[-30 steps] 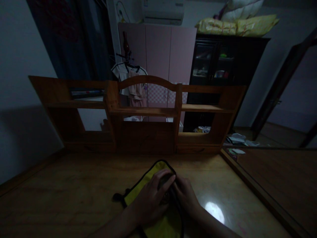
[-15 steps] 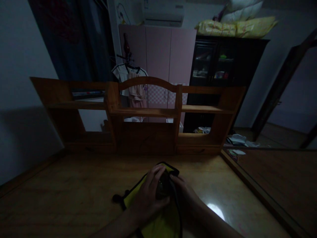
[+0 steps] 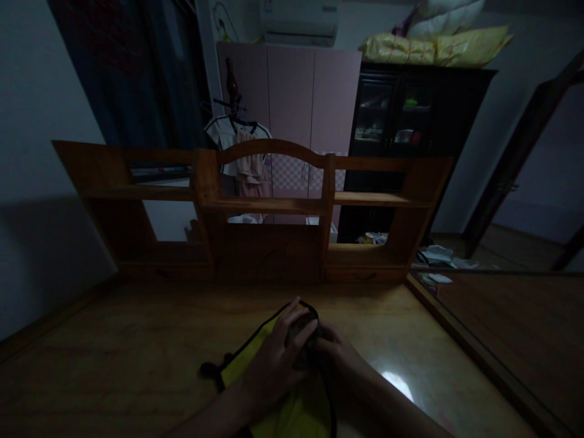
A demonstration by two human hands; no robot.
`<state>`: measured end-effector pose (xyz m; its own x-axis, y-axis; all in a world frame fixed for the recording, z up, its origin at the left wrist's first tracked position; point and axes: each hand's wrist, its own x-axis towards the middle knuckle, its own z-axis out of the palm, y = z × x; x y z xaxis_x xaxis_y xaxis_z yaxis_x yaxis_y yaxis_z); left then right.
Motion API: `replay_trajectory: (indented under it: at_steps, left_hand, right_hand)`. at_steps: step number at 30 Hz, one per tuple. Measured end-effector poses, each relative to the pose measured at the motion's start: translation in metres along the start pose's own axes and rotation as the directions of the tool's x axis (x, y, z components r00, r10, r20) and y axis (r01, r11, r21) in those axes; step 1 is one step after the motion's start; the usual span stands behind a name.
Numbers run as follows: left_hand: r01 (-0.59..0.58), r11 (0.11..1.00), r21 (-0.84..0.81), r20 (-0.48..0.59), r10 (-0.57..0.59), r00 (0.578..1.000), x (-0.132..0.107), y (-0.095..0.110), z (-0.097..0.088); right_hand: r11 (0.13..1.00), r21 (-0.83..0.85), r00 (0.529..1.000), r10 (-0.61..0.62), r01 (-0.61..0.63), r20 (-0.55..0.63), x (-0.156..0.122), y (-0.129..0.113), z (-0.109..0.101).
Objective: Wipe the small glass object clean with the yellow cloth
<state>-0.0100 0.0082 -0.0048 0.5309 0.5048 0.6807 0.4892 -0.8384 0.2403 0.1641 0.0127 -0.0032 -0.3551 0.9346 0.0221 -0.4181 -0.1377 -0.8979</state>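
A yellow cloth piece with black edging, like a flat bag, lies on the wooden surface under my hands. On its upper part is a dark, rounded object; its kind is too dim to make out. My left hand curls over this object from the left, with the fingers across its top. My right hand is closed at the object's right side, on the cloth's black edge; its fingertips are partly hidden. A black cord end sticks out from the cloth's left corner.
A wooden shelf unit stands across the far end of the wooden surface. A raised wooden rim runs along the right side, and a wall rises at left. Behind are pink wardrobe doors and a black cabinet.
My left fingers have shifted right, further over the dark object. The cloth's top right corner has been drawn in, and my right hand has moved slightly down, close against the object.
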Motion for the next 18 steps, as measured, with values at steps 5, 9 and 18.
replay_trajectory:
  at_steps: [5, 9, 18]
  left_hand:
    - [-0.154, 0.976, 0.157, 0.105, 0.139, 0.985, -0.002, -0.004, 0.004]
    - [-0.129, 0.981, 0.144, 0.098, 0.115, 0.988, 0.001, -0.001, 0.005]
    - [-0.051, 0.999, 0.016, 0.074, 0.050, 0.996, 0.006, 0.004, 0.000]
  right_hand:
    - [0.932, -0.312, 0.976, -0.211, 0.184, -0.057, -0.001, 0.010, -0.001]
    - [0.809, -0.525, 0.933, -0.351, 0.264, -0.073, -0.005, 0.004, 0.002]
    - [0.684, -0.679, 0.919, -0.392, 0.265, -0.036, -0.008, -0.001, -0.002]
